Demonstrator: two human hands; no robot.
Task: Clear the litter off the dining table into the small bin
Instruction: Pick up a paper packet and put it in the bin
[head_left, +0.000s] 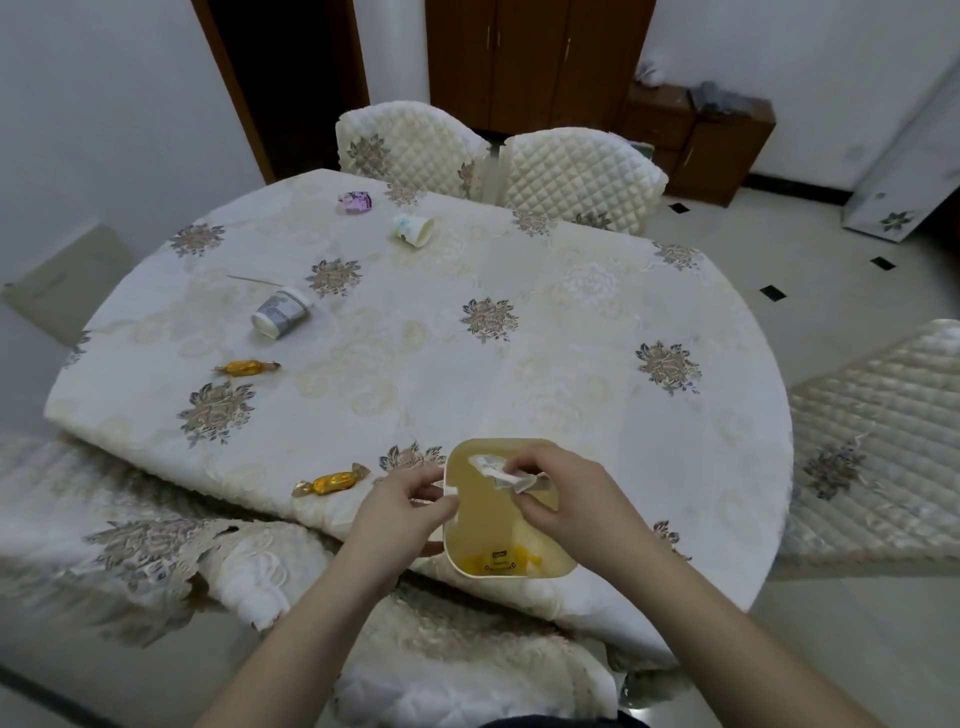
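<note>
A small cream bin (470, 545) stands at the near edge of the dining table (545, 332). My left hand (402, 509) grips its left rim. Over the bin's opening, my right hand (561, 493) pinches a crumpled white wrapper (519, 480). Yellow litter lies at the bin's bottom. Scattered on the cloth are two gold-wrapped candies (332, 482) (245, 368), a tipped grey paper cup (280, 314), a tipped white paper cup (414, 229), a purple wrapper (356, 201) and a thin stick (254, 280).
Quilted chairs stand at the far side (415, 140) (576, 171), at the right (878, 441) and close to me on the left (156, 545). A wooden cabinet (535, 57) and low drawers (696, 140) line the back wall.
</note>
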